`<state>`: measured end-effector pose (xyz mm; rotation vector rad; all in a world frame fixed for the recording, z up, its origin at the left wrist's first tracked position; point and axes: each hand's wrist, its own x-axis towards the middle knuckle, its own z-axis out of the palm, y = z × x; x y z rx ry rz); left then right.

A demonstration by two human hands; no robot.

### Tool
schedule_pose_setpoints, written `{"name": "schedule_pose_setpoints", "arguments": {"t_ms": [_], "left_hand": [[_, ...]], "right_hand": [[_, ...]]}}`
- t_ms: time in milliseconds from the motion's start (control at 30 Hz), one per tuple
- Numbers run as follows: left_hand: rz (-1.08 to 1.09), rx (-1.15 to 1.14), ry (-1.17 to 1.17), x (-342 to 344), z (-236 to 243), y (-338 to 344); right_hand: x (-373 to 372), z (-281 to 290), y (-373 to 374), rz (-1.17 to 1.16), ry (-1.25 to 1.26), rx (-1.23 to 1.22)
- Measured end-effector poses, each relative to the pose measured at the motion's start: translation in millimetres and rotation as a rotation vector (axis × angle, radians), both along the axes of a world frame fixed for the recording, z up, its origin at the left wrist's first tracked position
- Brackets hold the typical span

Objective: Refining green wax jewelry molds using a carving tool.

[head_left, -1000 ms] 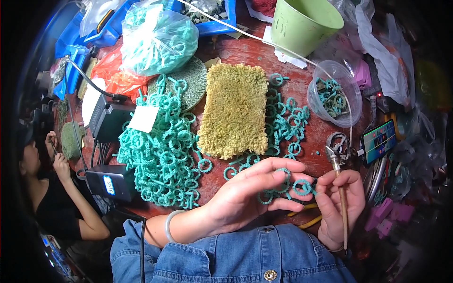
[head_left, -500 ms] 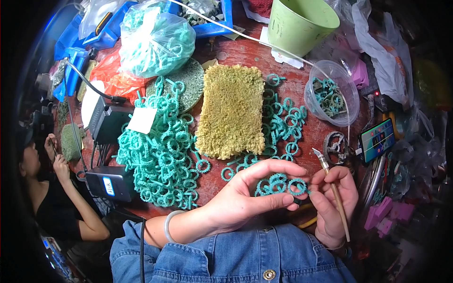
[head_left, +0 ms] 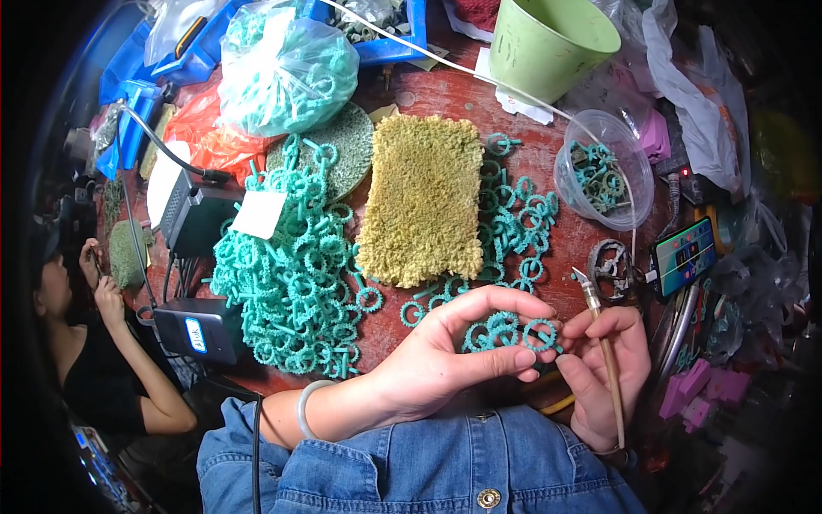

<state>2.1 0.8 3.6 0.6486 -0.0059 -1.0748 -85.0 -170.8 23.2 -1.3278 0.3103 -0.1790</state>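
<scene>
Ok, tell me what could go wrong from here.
The knife in the right hand has its blade bare near the left hand; a slip might nick a finger. The rings in the left hand could spill. The white cord seems to cross the tub, so a snag might tip it.

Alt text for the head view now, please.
The left hand holds several teal toothed rings; the right hand holds a wooden-handled craft knife. Beyond, on a red table, a shaggy yellow-green mat lies between a large heap and a smaller scatter of similar rings.
</scene>
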Motion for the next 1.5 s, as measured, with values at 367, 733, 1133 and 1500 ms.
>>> {"name": "schedule_pose_setpoints", "arguments": {"t_ms": [367,733,1133,1500], "left_hand": [[0.023,-0.001,0.007,-1.9,-2.1,-0.1],[-0.071,0.033,-0.015,0.0,1.3,0.3],[-0.038,0.041,-0.161,0.8,0.5,0.4],[0.015,0.087,-0.215,0.4,0.3,2.6]], "right_hand": [[-4.6,-0.2,1.6,0.054,-0.074,-0.28],[-5.0,-0.6,-0.8,0.012,-0.212,-0.493],[-4.2,-0.6,-0.3,0.031,-0.212,-0.514],[-5.3,6.9,-2.7,0.048,-0.153,-0.565]]}}
